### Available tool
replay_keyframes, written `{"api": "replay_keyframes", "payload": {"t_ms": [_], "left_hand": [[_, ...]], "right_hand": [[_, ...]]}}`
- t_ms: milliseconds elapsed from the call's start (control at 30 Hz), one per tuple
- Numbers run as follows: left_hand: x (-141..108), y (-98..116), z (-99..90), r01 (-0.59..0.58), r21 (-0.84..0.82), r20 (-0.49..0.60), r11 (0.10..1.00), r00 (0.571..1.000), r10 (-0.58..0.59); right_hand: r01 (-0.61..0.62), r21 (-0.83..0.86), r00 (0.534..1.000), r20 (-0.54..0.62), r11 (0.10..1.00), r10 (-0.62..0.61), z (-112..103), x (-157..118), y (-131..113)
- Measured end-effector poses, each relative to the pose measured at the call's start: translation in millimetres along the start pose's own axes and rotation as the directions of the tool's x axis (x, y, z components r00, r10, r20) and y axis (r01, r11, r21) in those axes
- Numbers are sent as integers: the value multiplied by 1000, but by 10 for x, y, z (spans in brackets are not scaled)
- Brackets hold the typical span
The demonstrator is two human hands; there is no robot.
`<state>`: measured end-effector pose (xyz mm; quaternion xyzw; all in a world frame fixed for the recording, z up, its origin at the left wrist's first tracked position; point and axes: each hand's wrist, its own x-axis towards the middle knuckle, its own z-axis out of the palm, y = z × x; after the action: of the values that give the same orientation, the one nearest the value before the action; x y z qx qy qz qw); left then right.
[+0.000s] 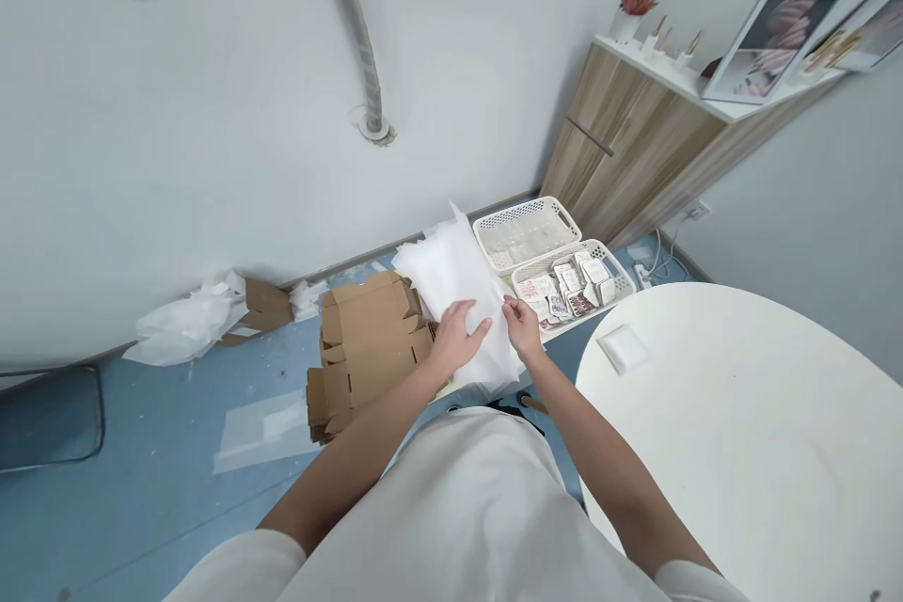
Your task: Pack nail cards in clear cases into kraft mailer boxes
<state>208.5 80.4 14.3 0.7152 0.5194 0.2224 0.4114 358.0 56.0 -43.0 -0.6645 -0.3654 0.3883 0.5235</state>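
Note:
A pile of thin white foam sheets lies in front of me between flat cardboard boxes and two white baskets. My left hand rests over the pile with its fingers apart. At the right edge of the sheets, my right hand is closed in a pinch, apparently on the edge of a foam sheet. Unfolded brown cardboard boxes are stacked left of my left hand. The near white basket, beyond my right hand, holds several small printed packets. Clear plastic pieces lie in the far white basket.
A round white table stands at my right, bearing a small white packet. Behind it is a wooden cabinet with a plant and picture frame. Plastic wrapping and a cardboard box lie on the blue floor along the wall.

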Motion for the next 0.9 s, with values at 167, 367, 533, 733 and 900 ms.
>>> {"api": "replay_keyframes", "payload": {"t_ms": [167, 367, 533, 733, 900], "left_hand": [[66, -45, 163, 130, -105, 99, 986, 988, -120], [60, -120, 122, 87, -315, 114, 945, 992, -54], [-53, -46, 62, 211, -597, 262, 774, 963, -60], [-273, -137, -50, 357, -659, 515, 662, 856, 51], [-504, -284, 138, 436, -578, 551, 690, 832, -63]], "right_hand": [[136, -45, 986, 99, 990, -131, 35, -166, -129], [361, -321, 911, 324, 876, -256, -70, -548, -291], [449, -530, 883, 385, 720, -268, -92, -812, -355], [212, -503, 976, 72, 838, -204, -117, -885, -414], [82, -69, 974, -204, 994, -94, -255, -960, -446]]}}
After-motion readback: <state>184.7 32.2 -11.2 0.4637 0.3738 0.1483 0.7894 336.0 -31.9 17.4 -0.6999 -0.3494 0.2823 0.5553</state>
